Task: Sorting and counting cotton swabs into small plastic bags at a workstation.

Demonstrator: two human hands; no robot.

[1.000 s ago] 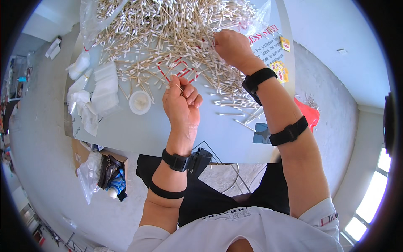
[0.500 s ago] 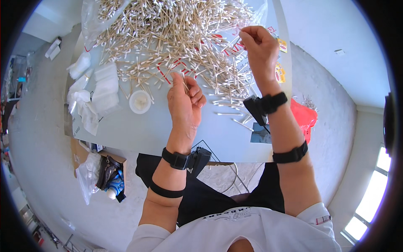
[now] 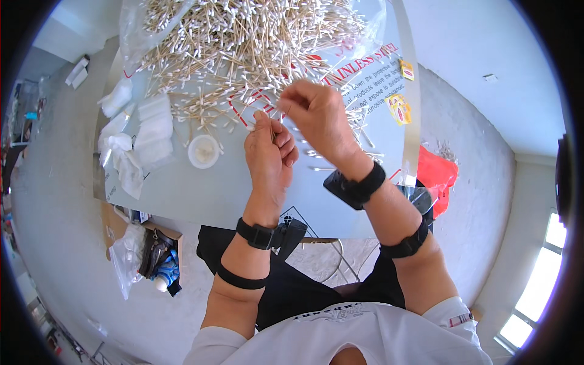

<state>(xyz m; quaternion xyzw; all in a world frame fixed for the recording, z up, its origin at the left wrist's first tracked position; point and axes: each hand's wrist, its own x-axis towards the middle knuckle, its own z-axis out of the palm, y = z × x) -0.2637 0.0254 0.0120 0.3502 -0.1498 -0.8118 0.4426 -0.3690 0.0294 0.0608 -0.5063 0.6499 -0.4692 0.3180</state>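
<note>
A large heap of cotton swabs (image 3: 243, 42) with white tips and pale wooden sticks covers the far part of the table (image 3: 201, 188). Loose swabs scatter from it toward me. My left hand (image 3: 267, 152) is closed in front of the heap, with a few swab sticks showing between thumb and fingers. Just above and to its right hovers my right hand (image 3: 322, 121), back upward, thumb and fingers pinched together. What the right fingertips hold is too small to make out. A small round white tub (image 3: 203, 151) stands left of my left hand.
White plastic packets (image 3: 153, 128) lie along the table's left side. Yellow labels (image 3: 399, 109) are near its right edge. A red bag (image 3: 436, 176) sits beyond that edge. Below the left front edge, a cardboard box (image 3: 172, 234) holds odds and ends.
My right hand has come from the upper right, over the scattered swabs, to beside my left hand. Fewer loose swabs show on the right side of the table. My left hand has hardly moved.
</note>
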